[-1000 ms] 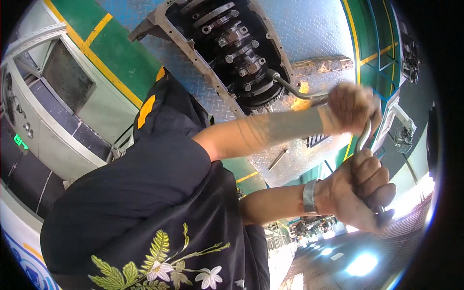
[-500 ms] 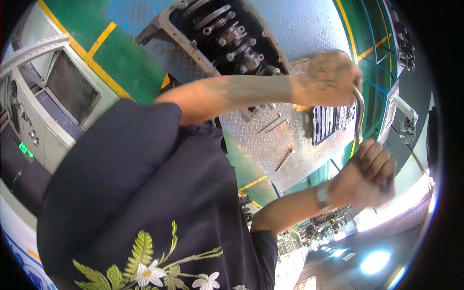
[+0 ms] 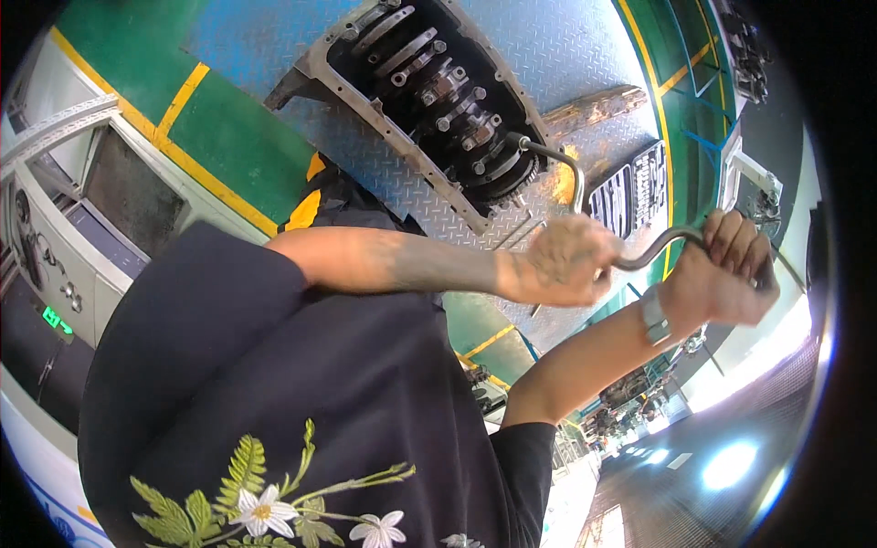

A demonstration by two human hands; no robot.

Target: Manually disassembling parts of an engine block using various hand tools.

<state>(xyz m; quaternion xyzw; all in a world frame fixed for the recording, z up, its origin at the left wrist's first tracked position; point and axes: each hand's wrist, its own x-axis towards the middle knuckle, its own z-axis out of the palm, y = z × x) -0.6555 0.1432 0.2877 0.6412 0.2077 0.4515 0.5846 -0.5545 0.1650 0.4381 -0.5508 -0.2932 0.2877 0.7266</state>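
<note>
A bare engine block (image 3: 340,84) lies with its open side up, showing the crankshaft and bearing caps (image 3: 445,85). A cranked metal speed wrench (image 3: 577,169) reaches from the block's right end towards me. Its socket end (image 3: 519,141) sits at the last bearing cap; whether it is seated on a bolt I cannot tell. My left hand (image 3: 568,260), dirty and slightly blurred, is closed around the wrench's middle bend. Farther right, my right hand (image 3: 722,274), with a watch on the wrist, is closed over the wrench's other end.
The block rests on a blue-grey checker-plate surface (image 3: 585,46). A worn wooden block (image 3: 598,108) and a tray of sockets and tools (image 3: 632,190) lie right of it. Long bolts (image 3: 519,230) lie nearer me. At left stands a pale car body shell (image 3: 114,196).
My left hand has swung down and left with the wrench's bend, so the wrench has turned. My right hand has risen slightly. The view has shifted, uncovering the crankshaft's right end.
</note>
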